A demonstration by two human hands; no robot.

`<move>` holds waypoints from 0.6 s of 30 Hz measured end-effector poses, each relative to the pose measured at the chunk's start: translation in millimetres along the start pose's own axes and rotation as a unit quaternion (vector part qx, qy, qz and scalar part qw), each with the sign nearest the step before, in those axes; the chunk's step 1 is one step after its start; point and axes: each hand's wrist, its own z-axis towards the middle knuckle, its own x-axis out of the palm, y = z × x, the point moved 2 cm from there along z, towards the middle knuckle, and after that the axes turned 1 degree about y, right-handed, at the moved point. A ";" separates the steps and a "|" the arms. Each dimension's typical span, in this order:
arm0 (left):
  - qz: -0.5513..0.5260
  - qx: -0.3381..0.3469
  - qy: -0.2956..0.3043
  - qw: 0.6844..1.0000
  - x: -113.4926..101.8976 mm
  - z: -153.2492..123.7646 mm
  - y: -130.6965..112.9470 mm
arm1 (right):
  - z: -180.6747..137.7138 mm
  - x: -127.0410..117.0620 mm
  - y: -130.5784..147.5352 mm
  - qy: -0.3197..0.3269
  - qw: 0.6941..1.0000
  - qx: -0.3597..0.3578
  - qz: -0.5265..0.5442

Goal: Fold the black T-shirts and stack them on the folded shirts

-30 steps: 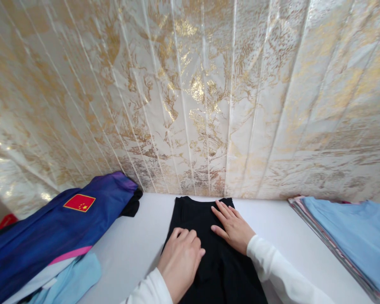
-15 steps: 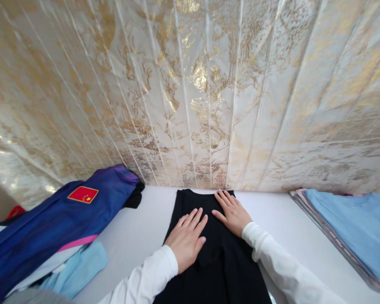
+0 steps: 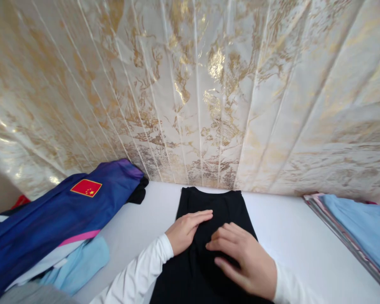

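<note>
A black garment (image 3: 218, 207) lies folded lengthwise on the white table (image 3: 288, 232), its far end near the wall. My left hand (image 3: 186, 230) rests flat on its left part, fingers stretched out toward the right. Nearer to me, my right hand (image 3: 243, 259) is over the garment's middle, fingers spread and slightly bent, holding nothing. Both arms wear white sleeves.
A blue sports garment with a red flag patch (image 3: 66, 211) lies heaped at the left over light blue cloth (image 3: 79, 264). A stack of folded clothes, light blue on top (image 3: 364, 230), sits at the right. A gold-and-white patterned wall (image 3: 190, 93) stands right behind the table.
My right hand has drawn back from the garment's far end toward me. My left hand has turned so its fingers point right. The view has shifted slightly.
</note>
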 end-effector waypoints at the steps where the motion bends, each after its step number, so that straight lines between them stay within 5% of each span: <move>1: 0.001 0.004 -0.001 1.000 0.8 -0.5 1.2 | -3.9 6.3 10.4 0.025 1.000 0.000 0.004; 6: 0.031 0.027 0.003 0.999 2.6 -1.3 5.5 | -14.5 30.7 26.0 0.080 0.996 0.030 0.006; 18: 0.116 0.046 0.007 0.992 9.2 -4.1 7.0 | -10.3 33.6 27.1 0.109 0.993 0.042 -0.025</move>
